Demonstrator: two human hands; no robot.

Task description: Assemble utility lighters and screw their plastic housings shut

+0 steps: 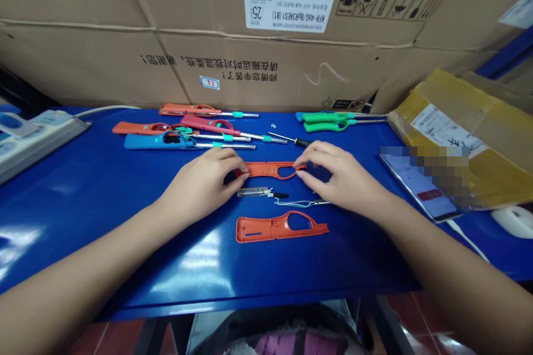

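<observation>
Fingers (234, 164) cover both ends of the orange half shell (266, 170), so I can't see all of it from here. Something small and red peeks out by the left hand (210, 176), but I can't tell what it is. The right hand (339, 173) hides one end of a thin metal piece (321, 201) joined to wires (293, 203). Blocky blur covers part of the phone (420, 182), and both arms get cut off at the edges of my view.

The shell is between the two hands. I see the left hand pinch one end and the right hand pinch the end by the loop. I can't tell if it touches the table (104, 194). Just nearer me lies a clear tube (252, 192), then another orange half (260, 229).
</observation>
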